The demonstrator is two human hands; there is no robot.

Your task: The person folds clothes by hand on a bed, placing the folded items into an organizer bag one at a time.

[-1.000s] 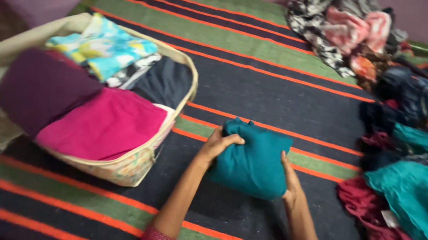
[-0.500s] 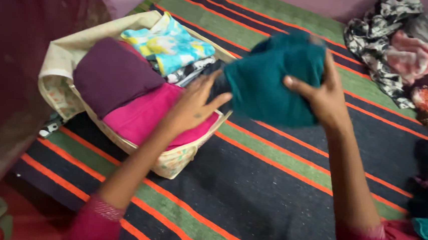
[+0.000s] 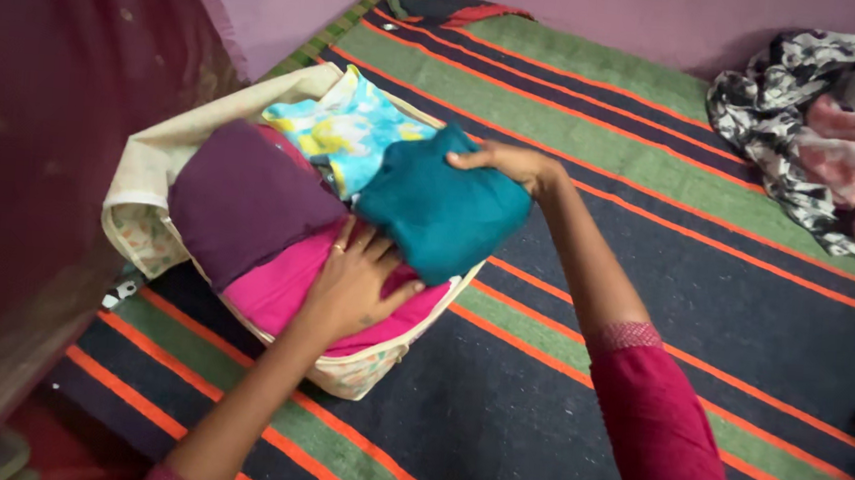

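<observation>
Lowered from mid-air since half a second ago, the folded teal garment (image 3: 442, 211) now lies in the cream fabric bag (image 3: 153, 156), at its right edge. Right hand (image 3: 503, 162) grips its far edge, fingers curled over it. Left hand (image 3: 352, 283) presses flat, fingers spread, on the pink garment (image 3: 279, 280) beside the purple one (image 3: 245, 197).

Clothes pile (image 3: 837, 118) — cut off at right edge

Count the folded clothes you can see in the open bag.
5, perhaps more hidden beneath. The purple piece lies at the left, the pink piece in front under the left hand, the blue-yellow print at the back, a dark patterned piece mostly buried mid-bag, and the teal bundle under the right hand.
</observation>
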